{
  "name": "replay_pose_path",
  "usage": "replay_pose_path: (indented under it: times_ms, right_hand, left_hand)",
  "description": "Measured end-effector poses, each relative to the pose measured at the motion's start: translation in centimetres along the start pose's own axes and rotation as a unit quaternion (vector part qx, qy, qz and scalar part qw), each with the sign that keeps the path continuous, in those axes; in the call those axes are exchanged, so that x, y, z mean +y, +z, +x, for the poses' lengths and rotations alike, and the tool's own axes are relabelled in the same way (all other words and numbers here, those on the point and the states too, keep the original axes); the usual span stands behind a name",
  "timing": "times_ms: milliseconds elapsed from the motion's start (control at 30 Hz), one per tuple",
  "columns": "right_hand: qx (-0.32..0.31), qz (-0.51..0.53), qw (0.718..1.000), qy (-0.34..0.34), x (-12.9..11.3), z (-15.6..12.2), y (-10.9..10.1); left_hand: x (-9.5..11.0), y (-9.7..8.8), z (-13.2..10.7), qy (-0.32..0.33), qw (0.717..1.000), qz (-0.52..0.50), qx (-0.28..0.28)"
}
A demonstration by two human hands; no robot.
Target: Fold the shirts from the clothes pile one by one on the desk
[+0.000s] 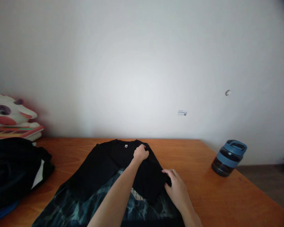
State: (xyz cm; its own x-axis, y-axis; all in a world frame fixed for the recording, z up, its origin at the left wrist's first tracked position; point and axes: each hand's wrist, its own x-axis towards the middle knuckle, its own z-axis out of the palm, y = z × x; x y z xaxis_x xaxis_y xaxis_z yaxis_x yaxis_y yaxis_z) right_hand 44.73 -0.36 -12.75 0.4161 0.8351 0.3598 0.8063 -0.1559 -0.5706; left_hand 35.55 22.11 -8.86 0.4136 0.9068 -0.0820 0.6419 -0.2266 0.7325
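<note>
A black T-shirt (pixel 104 162) with a dark teal, smoke-patterned lower part lies spread on the table, collar toward the wall. My left hand (pixel 141 153) reaches across it, its fingers closed on the cloth at the shoulder right of the collar. Lower down, my right hand (pixel 178 188) pinches the edge of the right sleeve between thumb and fingers. Both sleeves lie folded inward over the patterned part. A pale patch on the shirt front shows partly beside my left forearm.
Dark clothes (pixel 11 173) are heaped at the left edge of the wooden table (pixel 191 151). Behind them stands a cow-shaped toy keyboard (pixel 16 113). A blue-lidded water bottle (pixel 229 158) stands near the right edge, and a white wall (pixel 142 78) rises behind the table.
</note>
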Motion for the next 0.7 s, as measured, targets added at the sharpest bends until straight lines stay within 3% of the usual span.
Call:
replay_pose_path:
  times_ms: [167,300,433,567,700]
  right_hand:
    - [0.033,-0.061,0.997,0.028,0.2,0.0,0.0]
    - [0.041,-0.093,0.995,0.024,0.3,0.1,0.1]
    - [0.025,-0.084,0.996,-0.017,0.1,0.2,0.3]
    - [0.029,-0.077,0.996,-0.024,-0.1,0.2,0.6]
    - [0.03,-0.092,0.995,-0.029,-0.1,0.3,0.7]
  left_hand:
    - [0.9,1.5,2.6,0.069,0.996,-0.061,0.021]
    - [0.5,2.3,3.0,0.07,0.994,-0.074,0.03]
    - [-0.3,2.0,3.3,0.048,0.996,-0.074,-0.015]
    - [0.3,1.2,3.8,0.05,0.993,-0.076,-0.081]
    - [1.5,1.4,3.5,0.094,0.99,-0.072,-0.071]
